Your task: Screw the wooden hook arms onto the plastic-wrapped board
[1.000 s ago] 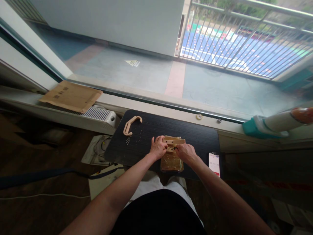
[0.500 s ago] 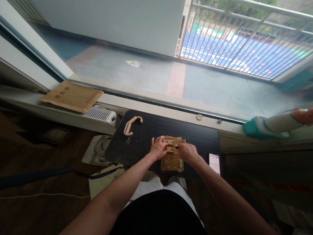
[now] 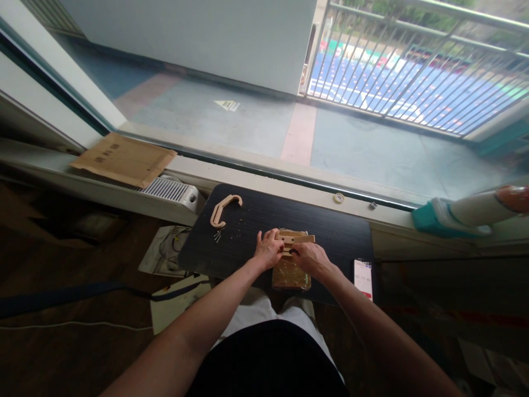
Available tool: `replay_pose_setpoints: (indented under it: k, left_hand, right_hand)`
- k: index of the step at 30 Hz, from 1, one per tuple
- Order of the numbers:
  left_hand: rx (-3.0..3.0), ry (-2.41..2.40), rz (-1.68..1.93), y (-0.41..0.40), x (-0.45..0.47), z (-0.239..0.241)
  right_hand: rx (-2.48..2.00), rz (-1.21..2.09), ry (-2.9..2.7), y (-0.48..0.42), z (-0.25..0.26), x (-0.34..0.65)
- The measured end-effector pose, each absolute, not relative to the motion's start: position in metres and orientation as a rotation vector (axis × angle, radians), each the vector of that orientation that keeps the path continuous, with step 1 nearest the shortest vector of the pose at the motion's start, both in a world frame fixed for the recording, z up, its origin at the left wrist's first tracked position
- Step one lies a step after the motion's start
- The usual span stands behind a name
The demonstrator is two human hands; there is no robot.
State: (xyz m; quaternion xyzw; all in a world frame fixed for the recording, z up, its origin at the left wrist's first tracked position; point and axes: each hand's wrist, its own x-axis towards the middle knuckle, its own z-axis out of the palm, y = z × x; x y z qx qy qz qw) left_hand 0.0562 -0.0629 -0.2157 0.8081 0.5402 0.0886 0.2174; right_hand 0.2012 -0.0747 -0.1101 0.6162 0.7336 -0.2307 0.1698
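On a small black table (image 3: 330, 231) lies a clear bag of wooden parts (image 3: 291, 274). On top of it sit pale wooden pieces (image 3: 300, 239) with holes. My left hand (image 3: 268, 249) grips the left end of these pieces, fingers curled over them. My right hand (image 3: 311, 258) is closed just right of them, pinching a small dark thing against the wood; I cannot make out what it is. A curved wooden handle-shaped part (image 3: 222, 209) lies at the table's far left, with a few small screws (image 3: 217, 236) just below it.
A phone (image 3: 362, 272) lies at the table's right edge. A cardboard envelope (image 3: 123, 159) rests on the window sill above a white heater (image 3: 171, 192). A teal and white object (image 3: 458, 212) lies on the sill at right. A tape roll (image 3: 339, 197) sits on the sill.
My right hand has shifted slightly left, closer to the wooden pieces. My left hand has stayed in its grip.
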Motion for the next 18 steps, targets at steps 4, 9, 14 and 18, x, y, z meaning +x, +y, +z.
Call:
replay_pose_setpoints:
  k: [4,9,14,18]
  left_hand:
    - [2.234,1.496,0.239,-0.0621,0.0568,-0.2155]
    - [2.237,1.495,0.222,-0.0618,0.0572,-0.2134]
    - [2.238,1.499,0.211,-0.0619,0.0574,-0.2125]
    - [2.234,1.503,0.195,-0.0621,0.0574,-0.2121]
  right_hand:
    - [1.751,-0.65,2.085,-0.0754,-0.1106,0.2015]
    - [1.773,-0.664,2.098,-0.0753,-0.1081,0.2015]
    - [1.745,-0.658,2.087,-0.076,-0.1102,0.1999]
    - [1.734,-0.659,2.077,-0.076,-0.1106,0.1988]
